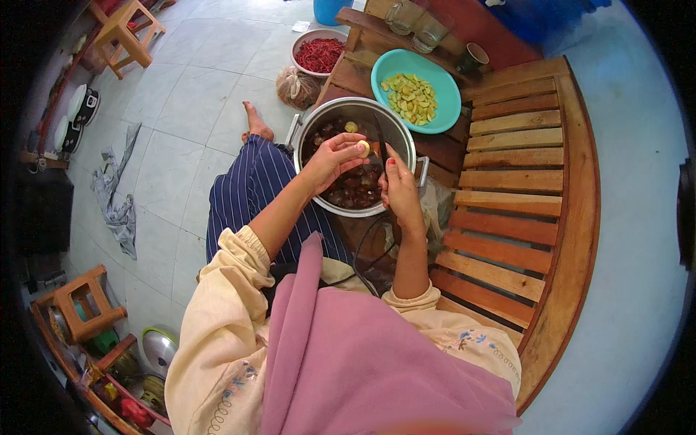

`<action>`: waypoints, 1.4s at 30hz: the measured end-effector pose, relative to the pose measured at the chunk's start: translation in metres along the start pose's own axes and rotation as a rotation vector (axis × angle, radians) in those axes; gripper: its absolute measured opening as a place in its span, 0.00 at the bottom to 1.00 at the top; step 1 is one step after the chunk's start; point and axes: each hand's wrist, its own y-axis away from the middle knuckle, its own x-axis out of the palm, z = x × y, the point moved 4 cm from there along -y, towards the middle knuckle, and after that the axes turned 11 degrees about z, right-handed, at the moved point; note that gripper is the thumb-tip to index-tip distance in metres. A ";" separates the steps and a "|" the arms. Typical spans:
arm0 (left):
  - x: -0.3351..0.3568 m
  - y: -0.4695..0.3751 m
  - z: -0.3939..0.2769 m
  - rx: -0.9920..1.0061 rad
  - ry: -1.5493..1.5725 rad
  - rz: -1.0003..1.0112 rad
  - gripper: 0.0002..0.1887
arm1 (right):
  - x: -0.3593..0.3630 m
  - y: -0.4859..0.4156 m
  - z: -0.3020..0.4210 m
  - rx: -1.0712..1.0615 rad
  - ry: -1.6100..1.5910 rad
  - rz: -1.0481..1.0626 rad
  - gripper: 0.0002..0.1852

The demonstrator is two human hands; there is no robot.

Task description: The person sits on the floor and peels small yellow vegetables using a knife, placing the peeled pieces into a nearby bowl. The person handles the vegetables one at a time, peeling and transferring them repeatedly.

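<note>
Over a wide metal pot (409, 142) my left hand (333, 162) pinches a small pale-yellow piece of food (364, 148) between thumb and fingers. My right hand (401, 187) is closed around a dark-bladed knife (381, 133), its blade pointing away from me above the pot. Dark reddish-brown pieces in liquid (353, 187) fill the lower part of the pot, and a yellowish round piece (351, 127) lies among them. Beyond the pot on the right, a turquoise plastic basin (450, 98) holds many cut yellow-green pieces (411, 99).
Past the pot stand a bowl of red chillies (319, 54) and a tied plastic bag (297, 88). Glasses (429, 33) and a cup (474, 56) sit on the wooden bench (511, 204), right. A black cable (359, 255) runs beside my lap. A cloth (117, 201) lies on the tiles.
</note>
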 end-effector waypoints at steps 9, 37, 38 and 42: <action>0.004 0.001 -0.002 -0.077 -0.037 0.009 0.19 | -0.011 0.007 0.007 -0.024 -0.011 -0.147 0.26; 0.004 0.003 0.001 -0.026 0.068 0.081 0.13 | 0.020 0.020 0.032 -0.058 0.362 0.033 0.23; 0.005 0.004 0.000 -0.036 0.063 0.093 0.13 | 0.020 0.020 0.032 -0.090 0.368 0.026 0.22; 0.004 0.004 0.000 -0.061 0.035 0.120 0.13 | 0.022 0.017 0.030 -0.205 0.390 -0.004 0.22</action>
